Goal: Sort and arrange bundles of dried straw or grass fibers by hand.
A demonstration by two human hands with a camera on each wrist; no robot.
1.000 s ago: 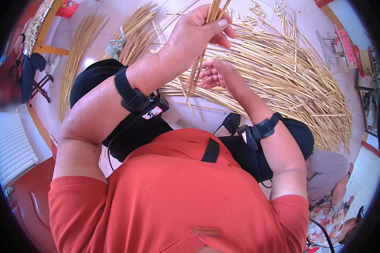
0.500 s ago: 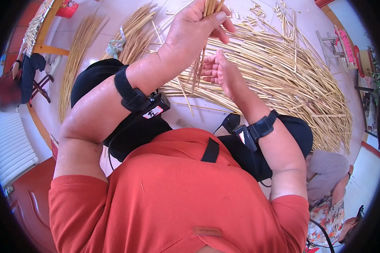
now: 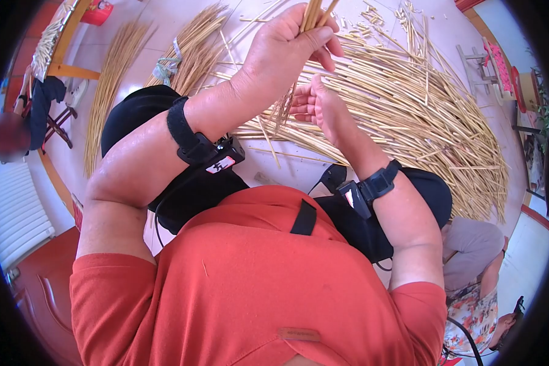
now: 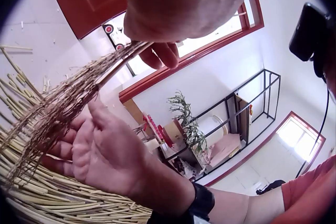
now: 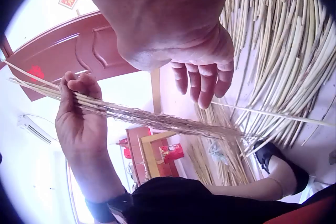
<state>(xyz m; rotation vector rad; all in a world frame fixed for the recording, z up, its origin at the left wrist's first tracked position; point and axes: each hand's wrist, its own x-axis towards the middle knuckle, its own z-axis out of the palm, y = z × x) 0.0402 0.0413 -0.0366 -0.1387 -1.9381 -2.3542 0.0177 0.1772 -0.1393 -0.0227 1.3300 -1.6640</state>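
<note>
My left hand (image 3: 287,49) grips a small bunch of broomcorn stalks (image 5: 100,104) by their bare ends, raised in front of my body. In the right wrist view the left fingers wrap round the stalks, whose thin brushy heads (image 5: 178,123) trail away to the right. My right hand (image 3: 328,113) is beside these hanging heads, palm turned toward them and fingers loosely extended. Seen from the left wrist, the brushy tips (image 4: 58,103) pass across the right fingers (image 4: 60,150). The right hand grips nothing.
A wide heap of loose stalks (image 3: 409,116) covers the floor ahead. Left of it lie a tied bundle (image 3: 192,52) and another brushy bundle (image 3: 117,73). Cut pieces (image 3: 372,15) are scattered at the far side. A seated person (image 3: 476,262) is at the right.
My left hand rose slightly with the stalks, then came back down. The right hand turned a little and its fingers straightened beside the brushy heads.
</note>
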